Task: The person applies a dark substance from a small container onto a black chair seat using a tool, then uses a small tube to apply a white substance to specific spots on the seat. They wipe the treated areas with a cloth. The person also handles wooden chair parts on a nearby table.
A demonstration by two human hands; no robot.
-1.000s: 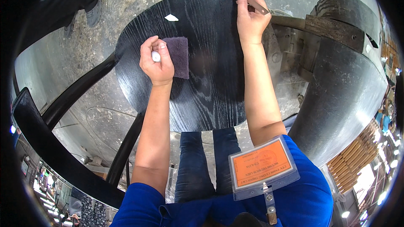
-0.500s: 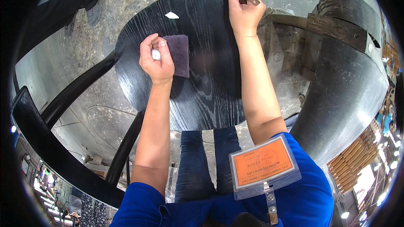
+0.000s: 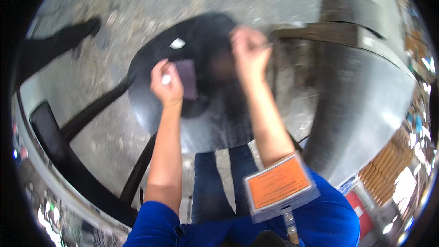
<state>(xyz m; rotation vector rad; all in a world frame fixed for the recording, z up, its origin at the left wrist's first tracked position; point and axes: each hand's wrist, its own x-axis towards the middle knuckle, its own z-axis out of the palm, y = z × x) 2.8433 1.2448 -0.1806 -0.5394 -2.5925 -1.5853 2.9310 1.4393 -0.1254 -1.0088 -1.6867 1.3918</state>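
Note:
A round black wood-grain chair seat (image 3: 215,130) lies in front of me. My left hand (image 3: 167,92) is closed over its left half, around a white round-ended stick (image 3: 166,79); the rest of the stick is hidden in the fist. Against those fingers lies a purple fuzzy pad (image 3: 188,81) on the seat. A small white scrap (image 3: 177,43) rests farther back. At the seat's right edge, my right hand (image 3: 250,55) is smeared by motion, its fingers closed on a thin flat metal strip (image 3: 267,45), of which only a blurred end shows.
Black chair arms and a curved backrest (image 3: 73,160) extend to the left. On the right stands a large dark metal drum (image 3: 361,100) with a rusty bar (image 3: 315,32) across it. Another person's dark-clothed leg (image 3: 55,48) is at far left. Stacked brown pieces (image 3: 386,169) sit lower right.
My right hand has come back toward me and slightly left from the seat's far right edge, strip still in it. The whole view has shifted, so the seat appears lower. My left hand keeps its grip.

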